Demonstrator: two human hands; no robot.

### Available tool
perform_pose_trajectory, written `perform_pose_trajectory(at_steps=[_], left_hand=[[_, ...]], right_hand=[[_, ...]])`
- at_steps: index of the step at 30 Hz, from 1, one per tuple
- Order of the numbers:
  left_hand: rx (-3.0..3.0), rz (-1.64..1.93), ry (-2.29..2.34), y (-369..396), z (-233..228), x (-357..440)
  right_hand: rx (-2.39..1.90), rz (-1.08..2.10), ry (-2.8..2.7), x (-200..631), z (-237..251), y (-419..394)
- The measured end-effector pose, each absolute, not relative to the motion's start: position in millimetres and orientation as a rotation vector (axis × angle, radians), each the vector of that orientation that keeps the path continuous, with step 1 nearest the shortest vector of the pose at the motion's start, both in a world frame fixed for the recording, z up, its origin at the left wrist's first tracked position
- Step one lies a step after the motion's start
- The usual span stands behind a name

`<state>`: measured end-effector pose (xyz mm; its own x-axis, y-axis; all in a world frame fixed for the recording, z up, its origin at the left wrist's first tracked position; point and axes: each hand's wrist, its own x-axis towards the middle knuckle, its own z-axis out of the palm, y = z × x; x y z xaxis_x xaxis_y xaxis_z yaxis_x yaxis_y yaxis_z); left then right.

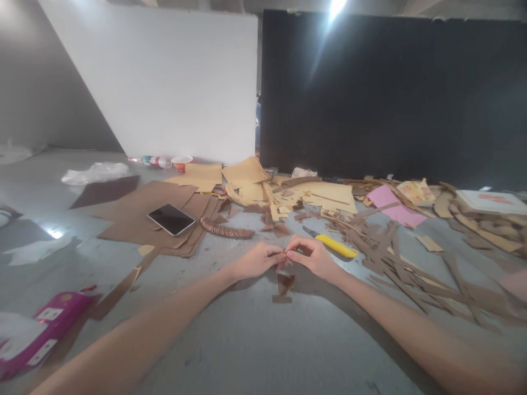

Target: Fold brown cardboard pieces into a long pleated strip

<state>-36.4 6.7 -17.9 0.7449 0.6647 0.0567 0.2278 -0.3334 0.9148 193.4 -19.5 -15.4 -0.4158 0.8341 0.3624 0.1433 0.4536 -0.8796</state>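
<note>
My left hand (257,260) and my right hand (310,255) meet over the middle of the table, fingertips pinched together. Whatever sits between the fingertips is too small and hidden to make out. Just below them on the grey tabletop lie a small brown cardboard scrap (286,283) and a short brown strip (282,299). Beside my right hand rests a yellow utility knife (336,246), its blade out and pointing left. A curved, ridged brown cardboard piece (227,228) lies beyond my left hand.
A phone (171,219) lies on stacked brown cardboard sheets (135,219) at left. Many cut cardboard strips (395,263) spread to the right, near a pink sheet (395,204). A magenta object (61,315) stands front left; a paper cup (181,163) stands at the back.
</note>
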Motion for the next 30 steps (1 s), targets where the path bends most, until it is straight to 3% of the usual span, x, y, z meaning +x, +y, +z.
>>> perform_pose_trajectory(at_steps=[8,30], left_hand=[[1.928,0.495,0.770,1.4,-9.0,-35.9],[1.889,0.617,0.845,5.6,-13.5,-33.6]], right_hand=[[-0.924,1.273,-1.771,192.6,-13.7,-17.7],[-1.065,1.000,-1.900,191.7,-16.4,-17.6]])
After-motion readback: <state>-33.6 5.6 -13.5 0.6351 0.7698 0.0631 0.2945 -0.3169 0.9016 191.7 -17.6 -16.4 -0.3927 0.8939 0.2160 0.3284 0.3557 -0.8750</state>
